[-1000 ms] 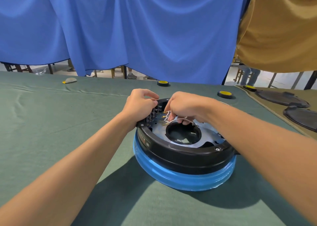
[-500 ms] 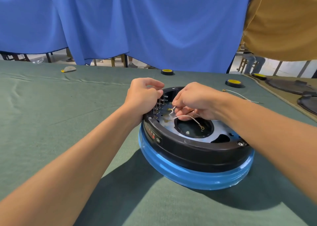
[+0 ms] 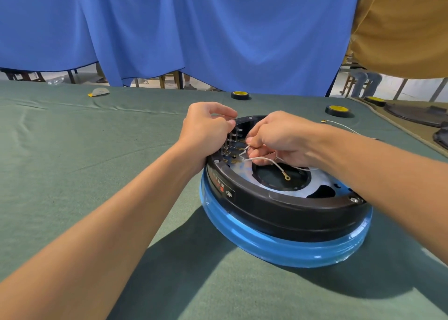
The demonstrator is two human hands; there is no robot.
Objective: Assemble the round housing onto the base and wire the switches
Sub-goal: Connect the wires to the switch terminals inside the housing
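Observation:
A black round housing (image 3: 278, 205) sits on a blue-wrapped base (image 3: 278, 249) on the green table. Rows of switch terminals (image 3: 230, 147) stand inside its left rim. My left hand (image 3: 206, 130) grips that rim beside the terminals, fingers curled over the edge. My right hand (image 3: 278, 137) pinches a thin white wire (image 3: 264, 160) close to the terminals. The wire's free end carries a brass ring lug (image 3: 287, 177) hanging over the central hole.
Three black-and-yellow tape rolls (image 3: 240, 95) (image 3: 337, 110) (image 3: 375, 100) lie behind the housing. A second loose white wire (image 3: 339, 124) lies to the right. Dark round covers (image 3: 417, 112) sit at far right. A small packet (image 3: 98, 92) lies at far left. Blue cloth hangs behind.
The view has shifted, so the housing sits further right in frame. The white wire is now drawn out from under my right hand, its ring lug hanging over the central hole.

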